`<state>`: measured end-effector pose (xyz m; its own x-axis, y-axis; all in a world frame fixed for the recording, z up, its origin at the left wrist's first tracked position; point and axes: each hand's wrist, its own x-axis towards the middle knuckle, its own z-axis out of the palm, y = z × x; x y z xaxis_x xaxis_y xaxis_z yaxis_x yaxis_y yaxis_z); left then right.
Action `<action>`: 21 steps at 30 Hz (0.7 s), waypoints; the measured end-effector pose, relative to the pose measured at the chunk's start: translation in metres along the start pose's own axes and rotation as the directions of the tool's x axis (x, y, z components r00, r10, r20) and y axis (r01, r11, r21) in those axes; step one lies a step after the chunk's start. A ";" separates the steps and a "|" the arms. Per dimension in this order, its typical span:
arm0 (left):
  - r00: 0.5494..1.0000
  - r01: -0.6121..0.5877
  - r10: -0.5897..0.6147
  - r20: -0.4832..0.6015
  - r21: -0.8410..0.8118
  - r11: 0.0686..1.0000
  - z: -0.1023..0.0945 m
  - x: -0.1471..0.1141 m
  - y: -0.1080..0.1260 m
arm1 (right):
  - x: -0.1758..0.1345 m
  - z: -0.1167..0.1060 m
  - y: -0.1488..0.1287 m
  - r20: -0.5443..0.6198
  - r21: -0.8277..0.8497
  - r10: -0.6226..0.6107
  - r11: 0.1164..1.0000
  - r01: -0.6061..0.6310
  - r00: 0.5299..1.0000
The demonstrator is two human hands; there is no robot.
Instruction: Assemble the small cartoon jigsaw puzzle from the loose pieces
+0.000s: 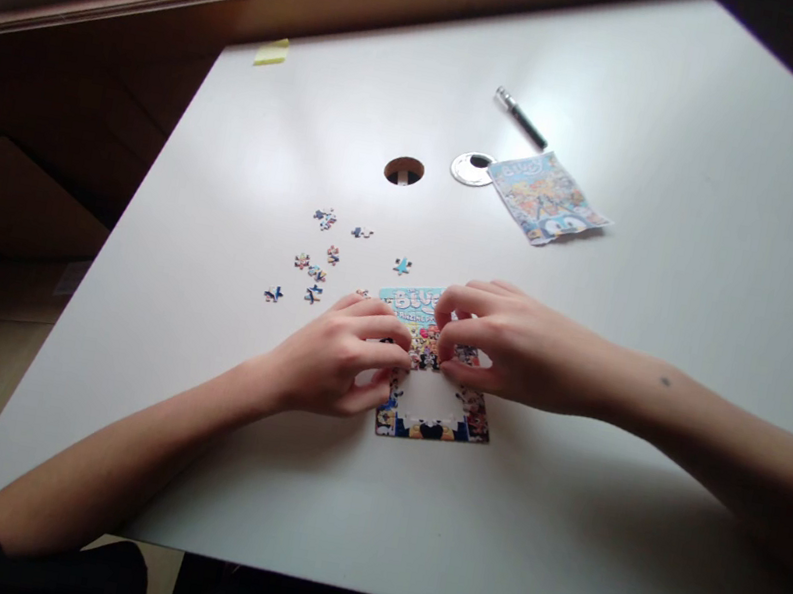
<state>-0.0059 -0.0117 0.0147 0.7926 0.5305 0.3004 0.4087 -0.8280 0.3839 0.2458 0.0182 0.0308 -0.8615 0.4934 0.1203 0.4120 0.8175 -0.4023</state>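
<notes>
While both hands [433, 354] press, puzzle [433, 407] unfinished

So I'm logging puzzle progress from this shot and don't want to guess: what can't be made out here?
All in the head view:
- Whether a piece is pinched: the left hand and right hand curl over the puzzle, hiding their fingertips.
- The puzzle's upper middle: covered by both hands.
- Prints on the loose pieces: too small.
- Wording on the printed packet: too small and blurred.

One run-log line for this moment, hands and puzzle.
left hand: on puzzle | right hand: fingertips pressing puzzle | puzzle: middle gap unfilled | loose pieces: left of puzzle
</notes>
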 end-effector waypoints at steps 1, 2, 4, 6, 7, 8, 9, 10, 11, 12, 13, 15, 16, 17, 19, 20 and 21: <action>1.000 -0.001 0.001 0.001 0.005 1.000 0.000 0.000 0.000 | 0.000 0.000 0.000 -0.001 -0.002 -0.003 1.000 0.003 1.000; 1.000 -0.001 0.001 0.000 0.009 1.000 0.000 0.000 0.000 | 0.000 0.000 0.000 -0.002 -0.004 -0.005 1.000 0.005 1.000; 1.000 -0.001 0.001 -0.001 0.014 1.000 0.000 0.000 0.001 | 0.000 0.000 -0.001 -0.005 -0.009 -0.007 1.000 0.007 1.000; 1.000 0.000 0.000 -0.001 0.012 1.000 0.000 0.000 0.001 | 0.000 0.000 -0.001 -0.006 -0.012 -0.011 1.000 0.011 1.000; 1.000 0.003 -0.003 0.001 0.009 1.000 0.000 0.000 0.001 | 0.000 0.000 -0.001 -0.007 -0.015 -0.013 1.000 0.013 1.000; 1.000 0.004 -0.004 0.001 0.004 1.000 0.000 0.000 0.001 | 0.000 0.000 -0.001 -0.005 -0.018 -0.015 1.000 0.015 1.000; 1.000 0.004 -0.004 0.000 -0.001 1.000 0.000 0.000 0.001 | 0.000 0.000 -0.001 -0.003 -0.022 -0.016 1.000 0.016 1.000; 1.000 0.004 -0.004 0.001 -0.006 1.000 0.000 0.000 0.001 | 0.000 0.000 -0.001 -0.001 -0.025 -0.016 1.000 0.015 1.000; 1.000 0.004 -0.004 0.002 -0.009 1.000 0.000 0.000 0.000 | 0.000 0.000 -0.001 0.001 -0.025 -0.015 1.000 0.015 1.000; 1.000 0.001 -0.001 0.002 -0.011 1.000 0.000 0.000 0.000 | 0.000 0.000 -0.001 0.003 -0.023 -0.013 1.000 0.014 1.000; 1.000 -0.003 0.003 0.004 -0.012 1.000 0.000 0.000 0.000 | 0.000 0.000 -0.001 0.005 -0.021 -0.012 1.000 0.012 1.000; 1.000 -0.006 0.006 0.008 -0.011 1.000 0.000 0.000 -0.001 | 0.000 0.000 -0.001 0.008 -0.016 -0.009 1.000 0.009 1.000; 1.000 -0.005 0.005 0.010 -0.011 1.000 0.000 0.000 -0.001 | 0.000 0.000 -0.001 0.009 -0.014 -0.008 1.000 0.008 1.000; 1.000 -0.003 0.003 0.011 -0.013 1.000 0.000 0.000 -0.001 | 0.000 0.000 -0.001 0.010 -0.014 -0.007 1.000 0.007 1.000; 1.000 0.002 -0.001 0.011 -0.018 1.000 0.000 0.000 -0.001 | 0.000 0.000 -0.001 0.010 -0.014 -0.009 1.000 0.009 1.000; 1.000 0.001 -0.001 0.009 -0.019 1.000 0.000 0.000 -0.001 | 0.000 0.000 -0.001 0.008 -0.015 -0.010 1.000 0.010 1.000; 1.000 -0.002 0.002 0.007 -0.019 1.000 0.000 -0.001 -0.001 | 0.000 0.000 -0.001 0.007 -0.014 -0.011 1.000 0.011 1.000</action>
<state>-0.0066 -0.0114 0.0141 0.7967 0.5275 0.2949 0.3985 -0.8254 0.3999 0.2454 0.0175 0.0308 -0.8679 0.4825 0.1181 0.4070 0.8270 -0.3880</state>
